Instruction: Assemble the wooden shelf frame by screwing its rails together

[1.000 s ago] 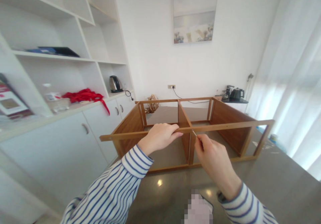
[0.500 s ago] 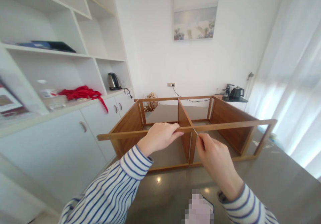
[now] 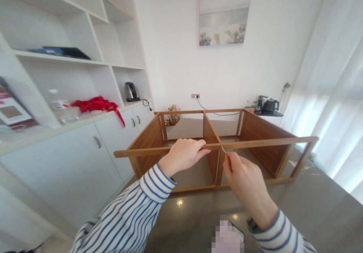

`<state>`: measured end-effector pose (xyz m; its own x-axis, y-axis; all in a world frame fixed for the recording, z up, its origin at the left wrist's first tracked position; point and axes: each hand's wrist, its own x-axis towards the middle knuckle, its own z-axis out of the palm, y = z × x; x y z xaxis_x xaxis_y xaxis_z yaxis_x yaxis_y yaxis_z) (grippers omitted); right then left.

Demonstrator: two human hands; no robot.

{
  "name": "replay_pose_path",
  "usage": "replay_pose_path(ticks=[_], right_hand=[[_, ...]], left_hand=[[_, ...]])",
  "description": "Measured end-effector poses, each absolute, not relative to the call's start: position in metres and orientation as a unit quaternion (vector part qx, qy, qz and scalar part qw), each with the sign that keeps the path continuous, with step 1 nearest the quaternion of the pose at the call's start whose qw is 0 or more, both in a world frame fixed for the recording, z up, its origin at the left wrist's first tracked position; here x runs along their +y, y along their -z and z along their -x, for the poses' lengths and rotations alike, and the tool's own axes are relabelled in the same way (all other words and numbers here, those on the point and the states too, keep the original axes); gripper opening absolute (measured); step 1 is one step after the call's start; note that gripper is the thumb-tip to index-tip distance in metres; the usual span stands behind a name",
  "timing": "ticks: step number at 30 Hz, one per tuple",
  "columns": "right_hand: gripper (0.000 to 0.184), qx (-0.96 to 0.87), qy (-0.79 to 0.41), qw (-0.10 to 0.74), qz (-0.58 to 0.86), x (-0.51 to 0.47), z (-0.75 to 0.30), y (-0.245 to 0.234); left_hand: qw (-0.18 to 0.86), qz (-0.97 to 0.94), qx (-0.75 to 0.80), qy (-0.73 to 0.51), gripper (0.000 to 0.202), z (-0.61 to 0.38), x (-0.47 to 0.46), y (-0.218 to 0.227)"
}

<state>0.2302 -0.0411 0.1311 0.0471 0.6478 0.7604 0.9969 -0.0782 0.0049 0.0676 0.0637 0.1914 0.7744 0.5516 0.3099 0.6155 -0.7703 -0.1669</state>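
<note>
A brown wooden shelf frame (image 3: 263, 143) lies on the grey table, with panels at both ends and a divider in the middle. My left hand (image 3: 185, 155) is closed around its near top rail, just left of the divider joint. In my right hand (image 3: 244, 177), the fingers are curled around a thin metal rod-like tool (image 3: 224, 150). The tool's tip meets the rail where the divider joins it. Its other end is hidden inside my fist, so its exact kind does not show.
The grey table (image 3: 195, 215) carries the frame, and a pixelated pinkish object (image 3: 228, 236) is at its near side. White shelving (image 3: 59, 136) with red cloth (image 3: 98, 104) and a kettle (image 3: 131, 91) stands left. Another kettle (image 3: 270, 104) stands at the back right, near white curtains (image 3: 326, 64).
The view has shifted slightly, so everything sits a little further right. Both hands keep their places on the rail and the tool, whose tip stays at the joint.
</note>
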Motion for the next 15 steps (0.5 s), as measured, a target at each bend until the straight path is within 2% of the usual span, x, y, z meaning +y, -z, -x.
replay_pose_path(ticks=[7,15], right_hand=[[0.019,-0.606,0.266,0.220,0.717,-0.042,-0.222,-0.146],[0.019,-0.578,0.156,0.316,0.735,-0.036,-0.225,-0.145]], left_hand=[[0.117,0.931,-0.319,0.130,0.041,-0.068,0.065,-0.190],[0.127,0.935,-0.303,0.133,0.043,-0.068,0.066,-0.190]])
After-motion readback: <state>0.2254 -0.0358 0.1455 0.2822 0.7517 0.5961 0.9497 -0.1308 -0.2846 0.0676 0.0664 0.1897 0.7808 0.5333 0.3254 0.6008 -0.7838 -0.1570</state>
